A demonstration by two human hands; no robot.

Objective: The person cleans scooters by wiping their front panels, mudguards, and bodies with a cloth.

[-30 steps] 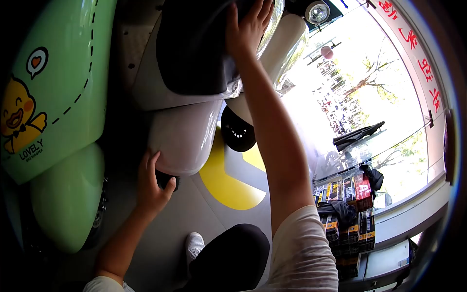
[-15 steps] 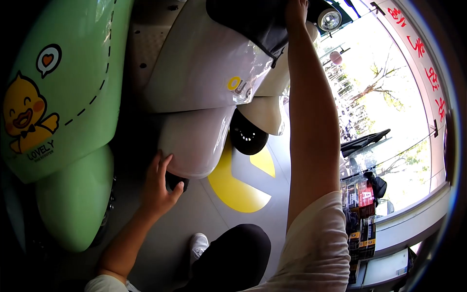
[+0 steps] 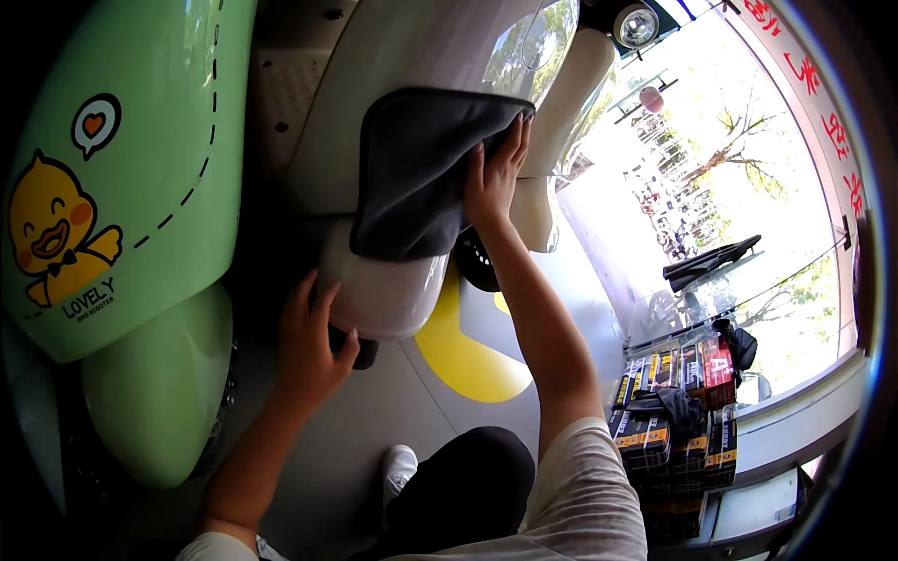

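The right arm reaches up the view, elbow slightly bent, and the right hand (image 3: 496, 182) lies over the right edge of a dark grey cloth (image 3: 412, 178), fingers extended and thumb apart; its grip is released, pressing the cloth rather than closing around it. The left arm angles up from the lower left, and the left hand (image 3: 316, 341) is released too, fingers spread beside the rounded white fender (image 3: 388, 304); its fingertips seem to touch the fender's shaded left side, though the dimness makes that hard to judge.

The cloth is spread across the white body panel (image 3: 355, 122) and the fender's upper part, covering much of the seam between them. Its long axis slants from the upper right corner, by the right fingertips, toward the lower left. The fender's rounded end points down the view.

A green scooter (image 3: 140, 187) with a duck picture stands close on the left. Stacked boxes (image 3: 678, 411) sit by the window at right. The right forearm partly hides the yellow floor marking (image 3: 468, 360).
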